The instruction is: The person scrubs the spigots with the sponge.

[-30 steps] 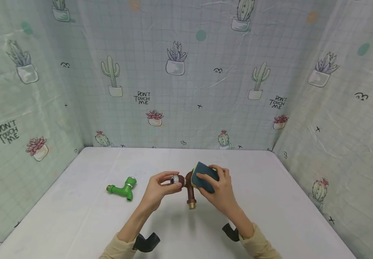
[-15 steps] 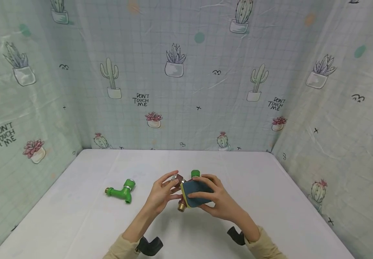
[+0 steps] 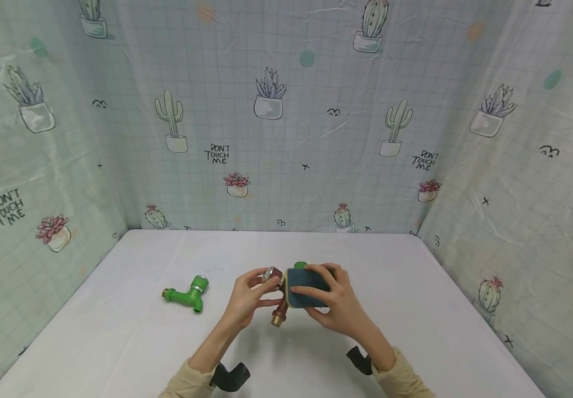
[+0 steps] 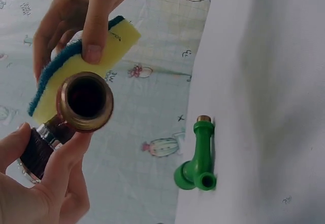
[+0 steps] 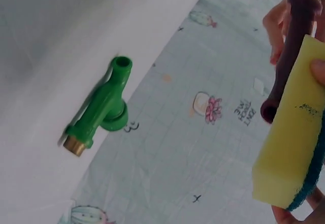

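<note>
A dark brown water tap (image 3: 279,312) with a brass threaded end is held in the air over the table. My left hand (image 3: 246,296) grips it by its knob, which has a silvery band in the left wrist view. My right hand (image 3: 338,301) holds a sponge (image 3: 306,282), yellow with a dark blue scouring side. Its yellow side (image 5: 289,132) faces the tap and lies along the tap's body in the right wrist view. In the left wrist view, the tap's brass opening (image 4: 63,102) faces the camera. The sponge covers part of the tap from above.
A green tap (image 3: 184,297) lies on the white table (image 3: 132,331) to the left. Behind the sponge, another green tap (image 3: 300,265) shows only its end. Black curved pieces (image 3: 230,377) sit at both wrists. A cactus-print curtain (image 3: 286,138) closes off the back and sides.
The brown tap has tilted, its brass end swinging left. The sponge moved down and left across it, then slightly up and right. The green tap behind came partly into sight.
</note>
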The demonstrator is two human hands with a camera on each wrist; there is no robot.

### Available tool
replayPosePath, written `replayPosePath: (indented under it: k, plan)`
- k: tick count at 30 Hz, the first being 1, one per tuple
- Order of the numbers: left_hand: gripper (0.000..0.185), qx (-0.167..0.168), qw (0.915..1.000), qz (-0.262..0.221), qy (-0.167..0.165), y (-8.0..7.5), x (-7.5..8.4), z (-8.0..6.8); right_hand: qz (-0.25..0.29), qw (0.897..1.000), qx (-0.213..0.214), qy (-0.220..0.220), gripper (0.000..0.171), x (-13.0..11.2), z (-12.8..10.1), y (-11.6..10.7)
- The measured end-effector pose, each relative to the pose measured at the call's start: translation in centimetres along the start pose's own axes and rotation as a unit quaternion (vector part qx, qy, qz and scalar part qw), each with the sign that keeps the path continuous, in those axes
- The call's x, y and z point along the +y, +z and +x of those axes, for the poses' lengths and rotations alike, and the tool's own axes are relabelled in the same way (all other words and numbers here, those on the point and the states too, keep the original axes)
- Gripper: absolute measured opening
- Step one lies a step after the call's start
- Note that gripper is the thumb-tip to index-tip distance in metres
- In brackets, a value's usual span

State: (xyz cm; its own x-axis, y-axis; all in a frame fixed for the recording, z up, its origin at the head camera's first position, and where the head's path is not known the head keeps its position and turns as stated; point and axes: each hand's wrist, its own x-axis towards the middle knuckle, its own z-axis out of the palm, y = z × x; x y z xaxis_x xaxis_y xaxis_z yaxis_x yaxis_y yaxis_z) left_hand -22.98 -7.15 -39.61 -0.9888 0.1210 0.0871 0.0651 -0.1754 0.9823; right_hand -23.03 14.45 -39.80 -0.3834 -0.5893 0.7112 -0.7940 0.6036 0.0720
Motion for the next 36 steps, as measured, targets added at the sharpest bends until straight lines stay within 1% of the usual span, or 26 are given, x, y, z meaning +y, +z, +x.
replayPosePath:
  k: [5, 8, 10, 13, 16, 18, 19, 22, 26, 28, 31, 34, 36]
  plan:
    - [0.040, -0.013, 0.9999, 0.000, 0.008, -0.1, -0.1, -0.1, -0.044, 0.998, 0.016, 0.029, 0.053, 1.4, -0.3, 0.0]
    - [0.039, -0.006, 0.9999, 0.003, 0.009, -0.1, -0.2, -0.2, -0.061, 0.997, 0.025, 0.047, 0.051, 2.2, -0.4, -0.2]
    - [0.039, 0.003, 0.9999, 0.007, 0.010, -0.1, -0.3, -0.2, -0.055, 0.996, 0.030, 0.063, 0.050, 2.4, -0.3, -0.4]
    - [0.039, 0.020, 0.9997, 0.010, 0.010, 0.0, -0.4, -0.2, -0.023, 0.996, 0.030, 0.078, 0.050, 2.1, 0.0, -0.6]
    - [0.040, 0.033, 0.9994, 0.011, 0.010, 0.2, -0.3, -0.1, 0.014, 0.997, 0.014, 0.073, 0.050, 1.2, 0.4, -0.5]
    - [0.040, 0.034, 0.9993, 0.012, 0.012, 0.4, -0.2, 0.0, 0.023, 0.998, -0.001, 0.064, 0.050, 0.7, 0.7, -0.1]
    - [0.040, 0.033, 0.9993, 0.014, 0.013, 0.5, -0.1, 0.0, 0.024, 0.998, -0.004, 0.061, 0.049, 0.5, 0.8, 0.0]
    - [0.039, 0.030, 0.9992, 0.020, 0.019, 0.7, -0.1, 0.0, 0.004, 0.998, -0.007, 0.063, 0.046, 0.5, 0.9, 0.5]
    - [0.038, 0.034, 0.9990, 0.018, 0.022, 0.5, -0.1, -0.1, -0.023, 0.997, -0.004, 0.079, 0.043, 1.3, 0.9, 0.7]
    - [0.038, 0.036, 0.9990, 0.014, 0.021, 0.5, 0.0, -0.2, -0.029, 0.996, -0.004, 0.086, 0.042, 1.8, 0.8, 0.6]
    - [0.038, 0.034, 0.9991, 0.014, 0.020, 0.3, 0.0, -0.1, -0.033, 0.995, -0.006, 0.098, 0.040, 2.7, 0.5, 0.5]
    - [0.039, 0.033, 0.9994, 0.002, 0.013, -0.1, -0.1, 0.2, -0.034, 0.993, -0.001, 0.111, 0.041, 3.6, 0.1, 0.4]
    - [0.039, 0.039, 0.9992, -0.009, 0.002, -0.5, -0.3, 0.6, -0.021, 0.994, 0.002, 0.110, 0.044, 3.9, -0.1, 0.4]
